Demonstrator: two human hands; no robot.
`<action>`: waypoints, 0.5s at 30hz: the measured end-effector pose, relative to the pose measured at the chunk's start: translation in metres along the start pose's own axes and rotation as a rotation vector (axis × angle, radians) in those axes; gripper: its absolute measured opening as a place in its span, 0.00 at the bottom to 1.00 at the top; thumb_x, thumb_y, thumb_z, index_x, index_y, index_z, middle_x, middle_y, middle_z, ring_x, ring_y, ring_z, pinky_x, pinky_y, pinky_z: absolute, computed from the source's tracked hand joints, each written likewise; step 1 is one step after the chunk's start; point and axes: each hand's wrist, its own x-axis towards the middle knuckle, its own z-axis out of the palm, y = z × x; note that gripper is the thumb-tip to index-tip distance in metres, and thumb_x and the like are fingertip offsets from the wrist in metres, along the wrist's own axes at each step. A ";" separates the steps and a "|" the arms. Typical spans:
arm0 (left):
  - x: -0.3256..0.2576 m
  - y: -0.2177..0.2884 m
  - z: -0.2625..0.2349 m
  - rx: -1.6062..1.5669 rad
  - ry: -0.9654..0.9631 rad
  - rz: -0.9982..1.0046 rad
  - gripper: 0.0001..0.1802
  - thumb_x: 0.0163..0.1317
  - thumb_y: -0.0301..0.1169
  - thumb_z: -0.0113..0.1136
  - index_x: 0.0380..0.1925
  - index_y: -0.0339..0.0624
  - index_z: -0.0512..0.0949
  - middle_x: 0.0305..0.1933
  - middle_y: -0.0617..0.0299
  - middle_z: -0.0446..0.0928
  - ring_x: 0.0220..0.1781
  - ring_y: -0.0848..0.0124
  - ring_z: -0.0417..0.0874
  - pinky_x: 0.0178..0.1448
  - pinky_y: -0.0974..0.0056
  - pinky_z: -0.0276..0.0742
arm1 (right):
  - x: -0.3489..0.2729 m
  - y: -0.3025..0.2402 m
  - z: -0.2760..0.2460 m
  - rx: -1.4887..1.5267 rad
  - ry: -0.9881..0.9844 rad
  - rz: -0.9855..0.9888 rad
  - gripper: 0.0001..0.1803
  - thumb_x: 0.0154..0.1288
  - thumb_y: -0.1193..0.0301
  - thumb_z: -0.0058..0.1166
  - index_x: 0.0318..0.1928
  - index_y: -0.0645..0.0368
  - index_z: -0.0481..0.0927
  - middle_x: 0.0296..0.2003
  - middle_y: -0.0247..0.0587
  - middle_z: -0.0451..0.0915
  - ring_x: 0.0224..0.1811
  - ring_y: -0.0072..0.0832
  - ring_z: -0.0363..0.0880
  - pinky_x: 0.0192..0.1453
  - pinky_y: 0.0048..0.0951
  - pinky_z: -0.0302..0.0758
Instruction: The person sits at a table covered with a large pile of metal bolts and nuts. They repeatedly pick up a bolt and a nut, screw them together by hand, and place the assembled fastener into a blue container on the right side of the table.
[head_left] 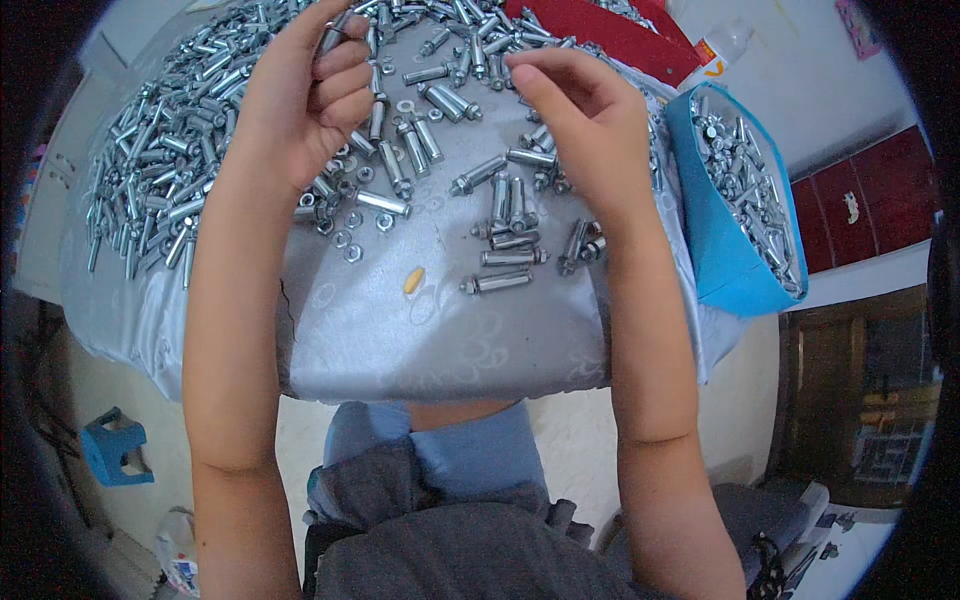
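Observation:
My left hand (290, 110) is raised over the heap at the far side of the table, its fingers curled round a silver expansion anchor bolt (334, 36). To its right, my right hand (600, 130) bends thumb and forefinger together above more bolts. Whatever lies between those fingertips cannot be made out. Under and between the hands are loose anchor bolts (420, 145) with sleeves, nuts and washers. A small group of assembled-looking bolts (505, 283) lies below my right hand. Loose nuts and washers (352, 253) sit nearer to my left wrist.
A large heap of bolts (150, 160) covers the table's left side. At the right edge stands a blue container (735, 270) full of bolts; a red container (620, 35) is behind. A small yellow piece (413, 280) lies on the grey tablecloth (400, 350). A blue stool (115, 450) stands lower left.

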 end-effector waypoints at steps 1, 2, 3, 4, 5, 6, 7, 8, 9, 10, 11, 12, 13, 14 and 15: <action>0.002 0.002 -0.002 -0.073 -0.024 -0.002 0.13 0.61 0.38 0.47 0.24 0.43 0.62 0.11 0.74 0.48 0.08 0.84 0.46 0.10 0.77 0.41 | 0.001 0.004 -0.004 -0.068 0.020 -0.004 0.09 0.53 0.70 0.54 0.35 0.60 0.79 0.27 0.36 0.78 0.27 0.18 0.73 0.33 0.19 0.68; 0.003 0.004 -0.005 -0.145 -0.048 -0.004 0.12 0.61 0.37 0.47 0.24 0.43 0.62 0.11 0.74 0.48 0.08 0.84 0.46 0.10 0.77 0.41 | 0.003 0.009 -0.009 -0.135 0.040 -0.008 0.09 0.53 0.70 0.54 0.34 0.60 0.80 0.27 0.36 0.79 0.27 0.18 0.73 0.33 0.19 0.69; 0.004 0.006 -0.008 -0.197 -0.125 -0.024 0.10 0.61 0.34 0.45 0.25 0.41 0.62 0.12 0.73 0.49 0.09 0.83 0.47 0.11 0.76 0.42 | 0.005 0.012 -0.013 -0.202 0.061 -0.012 0.08 0.53 0.70 0.53 0.33 0.60 0.80 0.26 0.37 0.79 0.27 0.18 0.73 0.33 0.20 0.69; 0.004 0.008 -0.012 -0.216 -0.139 -0.029 0.10 0.60 0.34 0.45 0.25 0.40 0.62 0.13 0.72 0.49 0.10 0.83 0.47 0.11 0.75 0.42 | 0.005 0.013 -0.015 -0.216 0.071 -0.003 0.08 0.53 0.70 0.53 0.33 0.60 0.80 0.26 0.37 0.79 0.27 0.19 0.73 0.33 0.20 0.69; 0.005 0.009 -0.016 -0.235 -0.153 -0.034 0.09 0.60 0.33 0.44 0.26 0.40 0.63 0.13 0.72 0.50 0.10 0.83 0.47 0.12 0.75 0.42 | 0.006 0.015 -0.017 -0.229 0.081 0.005 0.09 0.52 0.70 0.53 0.33 0.60 0.80 0.26 0.38 0.79 0.27 0.19 0.73 0.33 0.20 0.69; 0.006 0.009 -0.018 -0.254 -0.167 -0.039 0.08 0.59 0.32 0.44 0.26 0.39 0.63 0.13 0.72 0.50 0.10 0.82 0.47 0.12 0.74 0.42 | 0.007 0.015 -0.017 -0.242 0.092 0.013 0.09 0.52 0.70 0.53 0.33 0.60 0.80 0.26 0.38 0.79 0.27 0.20 0.73 0.33 0.21 0.69; 0.007 0.009 -0.019 -0.261 -0.168 -0.040 0.08 0.59 0.31 0.44 0.27 0.38 0.63 0.13 0.72 0.50 0.10 0.82 0.47 0.12 0.74 0.42 | 0.006 0.016 -0.017 -0.263 0.090 0.012 0.09 0.52 0.70 0.53 0.33 0.60 0.80 0.27 0.39 0.79 0.27 0.20 0.74 0.33 0.21 0.69; 0.007 0.009 -0.021 -0.267 -0.169 -0.042 0.07 0.58 0.31 0.44 0.27 0.38 0.63 0.14 0.72 0.50 0.10 0.82 0.47 0.13 0.74 0.42 | 0.006 0.016 -0.016 -0.283 0.088 0.011 0.08 0.52 0.71 0.53 0.33 0.60 0.80 0.27 0.40 0.79 0.28 0.21 0.74 0.33 0.21 0.69; 0.007 0.009 -0.022 -0.274 -0.169 -0.043 0.07 0.58 0.30 0.44 0.28 0.37 0.64 0.14 0.71 0.50 0.11 0.82 0.47 0.13 0.74 0.42 | 0.006 0.016 -0.015 -0.303 0.086 0.009 0.08 0.52 0.71 0.52 0.33 0.60 0.80 0.27 0.41 0.79 0.28 0.22 0.74 0.33 0.22 0.70; 0.006 0.009 -0.022 -0.270 -0.158 -0.049 0.07 0.58 0.30 0.44 0.28 0.37 0.64 0.14 0.72 0.50 0.11 0.82 0.47 0.13 0.74 0.42 | 0.004 0.015 -0.013 -0.345 0.061 0.009 0.09 0.53 0.71 0.52 0.33 0.60 0.80 0.28 0.41 0.78 0.29 0.24 0.75 0.34 0.23 0.70; 0.006 0.008 -0.021 -0.266 -0.147 -0.055 0.07 0.57 0.29 0.45 0.28 0.36 0.64 0.14 0.72 0.50 0.11 0.82 0.47 0.13 0.74 0.42 | 0.001 0.013 -0.011 -0.386 0.036 0.009 0.09 0.53 0.71 0.52 0.33 0.60 0.80 0.29 0.42 0.78 0.30 0.26 0.75 0.35 0.24 0.70; 0.006 0.006 -0.019 -0.262 -0.136 -0.061 0.07 0.57 0.29 0.45 0.29 0.36 0.64 0.14 0.72 0.50 0.11 0.82 0.47 0.13 0.74 0.42 | 0.000 0.012 -0.008 -0.427 0.011 0.009 0.09 0.53 0.71 0.52 0.34 0.60 0.79 0.29 0.43 0.78 0.31 0.28 0.75 0.35 0.25 0.71; 0.006 0.004 -0.017 -0.247 -0.137 -0.050 0.07 0.57 0.29 0.45 0.29 0.36 0.64 0.14 0.72 0.50 0.11 0.82 0.47 0.12 0.75 0.42 | 0.000 0.016 -0.007 -0.490 -0.029 0.006 0.09 0.53 0.70 0.52 0.34 0.60 0.79 0.31 0.44 0.77 0.34 0.33 0.75 0.39 0.28 0.71; 0.005 0.003 -0.014 -0.228 -0.103 -0.038 0.07 0.57 0.29 0.45 0.29 0.36 0.65 0.14 0.72 0.50 0.11 0.82 0.47 0.12 0.75 0.42 | -0.001 0.017 -0.006 -0.493 -0.050 -0.007 0.09 0.52 0.70 0.52 0.34 0.59 0.79 0.31 0.45 0.76 0.34 0.34 0.75 0.40 0.29 0.70; 0.002 0.001 -0.010 -0.208 -0.070 -0.026 0.07 0.56 0.29 0.45 0.29 0.36 0.65 0.14 0.72 0.49 0.11 0.82 0.47 0.12 0.75 0.42 | -0.002 0.017 -0.004 -0.496 -0.071 -0.020 0.09 0.52 0.70 0.52 0.34 0.59 0.79 0.32 0.45 0.76 0.35 0.35 0.75 0.40 0.30 0.70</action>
